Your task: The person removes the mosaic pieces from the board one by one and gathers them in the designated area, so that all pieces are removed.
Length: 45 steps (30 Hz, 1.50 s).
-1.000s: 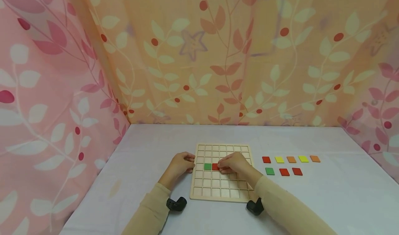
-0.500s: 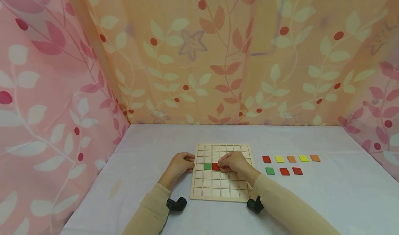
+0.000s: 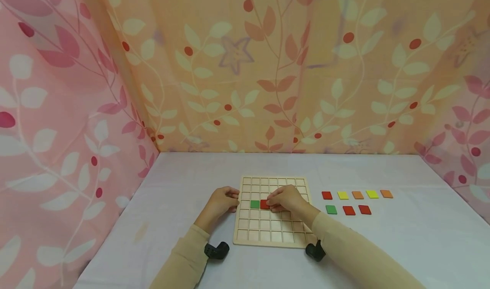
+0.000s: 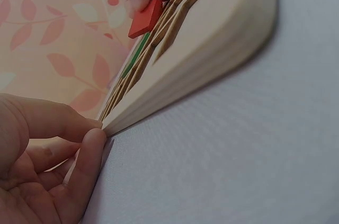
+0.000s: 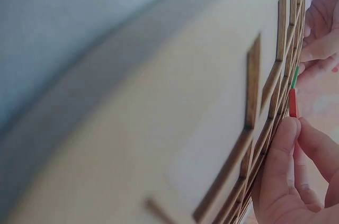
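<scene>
A wooden grid board (image 3: 264, 241) lies flat on the table. My right hand (image 3: 288, 198) pinches a red square tile (image 3: 264, 204) between thumb and fingertips over the board. In the left wrist view the red tile (image 4: 143, 21) stands slightly raised and tilted against the grid. Just left of it, a green square tile (image 3: 254, 204) lies in a cell. At the board's left edge, my left hand (image 3: 221, 201) holds the rim between thumb and index finger, as the left wrist view shows of the hand (image 4: 53, 150). The right wrist view shows the red tile (image 5: 293, 103) at my fingertips.
Right of the board lie two rows of loose tiles, among them a red tile (image 3: 327, 195), a yellow tile (image 3: 342, 195), an orange tile (image 3: 357, 195) and a green tile (image 3: 331, 210). A patterned curtain (image 3: 229, 89) stands behind the white table (image 3: 183, 170).
Almost nothing differs. My right hand keeps its pinch on the red tile at the same cell, its wrist shifting very slightly. The left hand stays at the board's edge.
</scene>
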Available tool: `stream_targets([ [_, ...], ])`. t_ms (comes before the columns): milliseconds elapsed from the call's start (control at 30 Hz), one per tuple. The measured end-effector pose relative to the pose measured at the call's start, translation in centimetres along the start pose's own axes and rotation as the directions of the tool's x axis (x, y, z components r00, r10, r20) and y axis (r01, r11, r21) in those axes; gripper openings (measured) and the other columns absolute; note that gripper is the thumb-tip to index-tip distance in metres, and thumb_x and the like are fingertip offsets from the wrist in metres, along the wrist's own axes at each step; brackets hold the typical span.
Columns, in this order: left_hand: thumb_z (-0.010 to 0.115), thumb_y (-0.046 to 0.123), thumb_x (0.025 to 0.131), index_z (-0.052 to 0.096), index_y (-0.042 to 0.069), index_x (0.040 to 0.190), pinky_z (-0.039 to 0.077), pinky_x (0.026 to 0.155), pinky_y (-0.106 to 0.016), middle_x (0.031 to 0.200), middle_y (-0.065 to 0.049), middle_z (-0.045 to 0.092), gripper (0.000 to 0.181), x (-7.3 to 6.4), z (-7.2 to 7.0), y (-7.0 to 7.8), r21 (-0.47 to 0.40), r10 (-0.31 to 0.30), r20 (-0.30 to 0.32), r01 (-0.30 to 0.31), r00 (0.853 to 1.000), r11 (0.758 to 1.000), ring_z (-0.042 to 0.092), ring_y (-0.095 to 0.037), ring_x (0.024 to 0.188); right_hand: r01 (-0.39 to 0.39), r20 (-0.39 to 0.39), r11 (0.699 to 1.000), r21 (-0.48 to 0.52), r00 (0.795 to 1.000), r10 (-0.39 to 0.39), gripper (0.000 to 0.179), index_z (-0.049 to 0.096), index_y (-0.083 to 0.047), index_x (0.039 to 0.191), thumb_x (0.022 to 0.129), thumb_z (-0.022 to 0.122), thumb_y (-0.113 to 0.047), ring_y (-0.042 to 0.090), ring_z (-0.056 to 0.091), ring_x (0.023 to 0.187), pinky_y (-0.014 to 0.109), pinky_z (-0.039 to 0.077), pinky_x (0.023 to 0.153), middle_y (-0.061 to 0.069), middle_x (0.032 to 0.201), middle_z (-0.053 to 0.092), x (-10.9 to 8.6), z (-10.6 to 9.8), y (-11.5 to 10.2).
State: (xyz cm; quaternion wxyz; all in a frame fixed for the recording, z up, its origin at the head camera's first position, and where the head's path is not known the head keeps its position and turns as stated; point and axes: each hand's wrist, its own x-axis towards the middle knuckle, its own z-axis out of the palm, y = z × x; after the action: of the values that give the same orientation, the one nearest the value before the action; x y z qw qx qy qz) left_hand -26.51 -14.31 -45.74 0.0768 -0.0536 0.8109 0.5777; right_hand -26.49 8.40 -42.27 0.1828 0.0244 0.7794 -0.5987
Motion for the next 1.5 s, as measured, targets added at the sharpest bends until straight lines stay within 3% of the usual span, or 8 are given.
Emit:
stream_targets([
  [500, 0.067, -0.006, 0.083, 0.065, -0.003, 0.116, 0.057, 0.061, -0.022, 0.100, -0.012, 0.064, 0.033, 0.1, 0.2, 0.4, 0.008, 0.002, -0.007, -0.002, 1.000, 1.000, 0.060, -0.013, 0.075, 0.034, -0.010, 0.999, 0.025, 0.999, -0.034, 0.025, 0.071, 0.011, 0.105, 0.084, 0.074, -0.001, 0.008, 0.067, 0.063, 0.024, 0.061, 0.064, 0.006, 0.083, 0.074, -1.1, -2.3, 0.2],
  [1000, 0.065, -0.007, 0.084, 0.065, -0.004, 0.116, 0.057, 0.060, -0.022, 0.096, -0.010, 0.062, 0.032, 0.2, 0.2, 0.3, 0.000, -0.009, -0.012, 0.009, 1.000, 1.000, 0.059, -0.012, 0.072, 0.024, -0.012, 1.000, 0.020, 1.000, -0.024, 0.035, 0.065, 0.013, 0.117, 0.090, 0.070, -0.008, 0.006, 0.068, 0.069, 0.022, 0.061, 0.070, 0.001, 0.084, 0.074, -3.2, -7.6, 1.2],
  [1167, 0.065, -0.006, 0.084, 0.065, -0.004, 0.116, 0.057, 0.061, -0.022, 0.096, -0.010, 0.062, 0.032, 0.1, 0.2, 0.1, 0.001, -0.005, -0.011, 0.005, 1.000, 1.000, 0.059, -0.012, 0.072, -0.009, -0.046, 1.000, -0.018, 0.999, 0.008, 0.036, 0.067, 0.009, 0.119, 0.090, 0.071, -0.012, 0.007, 0.069, 0.071, 0.022, 0.060, 0.070, -0.002, 0.082, 0.074, -3.7, -9.5, 1.7],
  [1367, 0.066, -0.006, 0.083, 0.065, -0.003, 0.115, 0.056, 0.060, -0.021, 0.096, -0.010, 0.063, 0.032, 0.0, 0.3, 0.0, 0.010, 0.000, -0.017, 0.000, 1.000, 1.000, 0.059, -0.012, 0.071, -0.021, -0.028, 0.999, 0.040, 0.999, 0.022, 0.042, 0.062, 0.013, 0.123, 0.089, 0.071, -0.010, 0.005, 0.069, 0.071, 0.022, 0.061, 0.071, -0.003, 0.082, 0.074, -4.4, -11.7, 2.0],
  [1500, 0.066, -0.006, 0.083, 0.066, -0.003, 0.115, 0.056, 0.059, -0.021, 0.095, -0.010, 0.064, 0.032, 0.0, 0.2, -0.1, 0.011, 0.006, -0.023, -0.006, 1.000, 1.000, 0.059, -0.011, 0.070, -0.051, -0.041, 0.999, 0.010, 0.998, 0.052, 0.043, 0.062, 0.010, 0.125, 0.090, 0.072, -0.013, 0.006, 0.068, 0.072, 0.022, 0.060, 0.072, -0.003, 0.082, 0.074, -4.9, -12.8, 2.1],
])
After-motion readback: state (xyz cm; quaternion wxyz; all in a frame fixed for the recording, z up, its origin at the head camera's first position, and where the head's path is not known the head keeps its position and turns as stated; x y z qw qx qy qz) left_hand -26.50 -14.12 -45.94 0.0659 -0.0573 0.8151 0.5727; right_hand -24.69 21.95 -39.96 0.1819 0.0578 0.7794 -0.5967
